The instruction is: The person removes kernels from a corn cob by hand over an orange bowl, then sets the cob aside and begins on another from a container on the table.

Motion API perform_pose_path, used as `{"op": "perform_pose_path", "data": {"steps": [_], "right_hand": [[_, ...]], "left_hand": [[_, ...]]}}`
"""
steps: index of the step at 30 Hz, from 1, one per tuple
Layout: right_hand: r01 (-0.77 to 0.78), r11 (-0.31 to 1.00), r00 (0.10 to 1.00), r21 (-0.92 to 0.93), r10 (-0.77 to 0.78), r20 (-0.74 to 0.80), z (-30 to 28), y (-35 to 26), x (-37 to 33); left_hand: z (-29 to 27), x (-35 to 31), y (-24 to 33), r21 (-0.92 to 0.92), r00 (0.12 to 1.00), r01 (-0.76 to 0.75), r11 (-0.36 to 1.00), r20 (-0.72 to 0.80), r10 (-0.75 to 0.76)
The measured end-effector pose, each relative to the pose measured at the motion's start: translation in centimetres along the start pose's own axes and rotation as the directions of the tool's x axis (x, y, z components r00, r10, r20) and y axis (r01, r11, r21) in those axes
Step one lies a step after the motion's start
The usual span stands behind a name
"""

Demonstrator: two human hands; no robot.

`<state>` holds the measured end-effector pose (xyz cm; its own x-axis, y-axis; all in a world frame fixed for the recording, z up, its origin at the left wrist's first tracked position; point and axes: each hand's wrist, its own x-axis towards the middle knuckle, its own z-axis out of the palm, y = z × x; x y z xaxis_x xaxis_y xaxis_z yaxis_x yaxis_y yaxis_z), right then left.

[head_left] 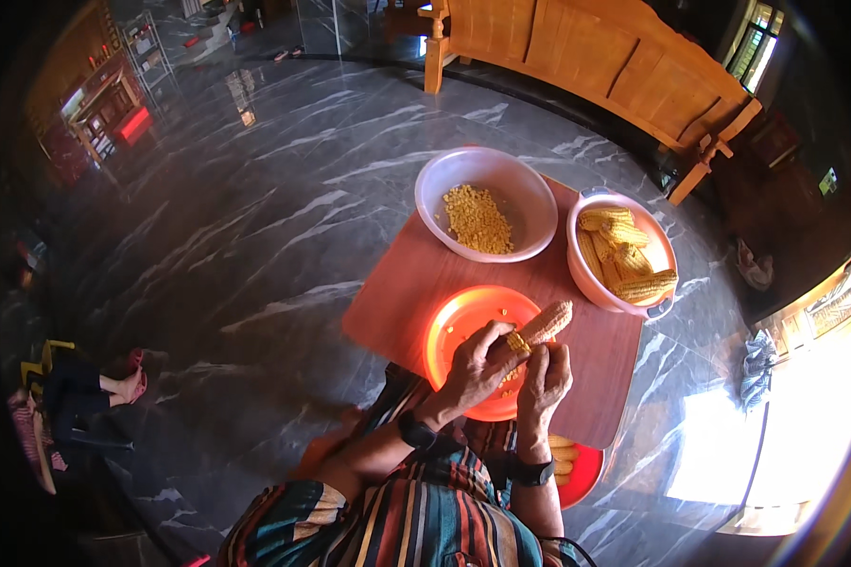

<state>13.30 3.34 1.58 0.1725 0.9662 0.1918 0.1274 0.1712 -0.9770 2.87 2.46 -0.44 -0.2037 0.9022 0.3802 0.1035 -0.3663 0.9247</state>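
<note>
A corn cob slants over the orange basin. Its far end is bare of kernels, while yellow kernels still cover the part by my fingers. My left hand is closed around that near end. Pressed against the cob from the right is my right hand, its fingers bent and thumb at the kernels; exactly what lies under its fingertips is hidden. A few loose kernels show in the basin below my hands.
A pale purple basin with loose kernels stands on the brown table. Beside it is a pink basin of corn ears. Near my right forearm, a red basin holds more ears. Beyond stands a wooden bench; another person's leg shows far left.
</note>
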Motion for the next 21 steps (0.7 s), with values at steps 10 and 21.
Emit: {"op": "perform_pose_path", "data": {"steps": [10,21], "right_hand": [[-0.061,0.99,0.994,0.127,0.049,0.097,0.1,2.1,-0.1],[-0.052,0.998,0.99,-0.042,0.058,0.13,-1.6,1.9,0.8]], "left_hand": [[-1.0,0.7,-1.0,-0.502,0.917,0.348,0.792,0.009,-0.398],[-1.8,0.7,-0.4,-0.571,0.889,0.413,0.709,0.085,-0.45]]}}
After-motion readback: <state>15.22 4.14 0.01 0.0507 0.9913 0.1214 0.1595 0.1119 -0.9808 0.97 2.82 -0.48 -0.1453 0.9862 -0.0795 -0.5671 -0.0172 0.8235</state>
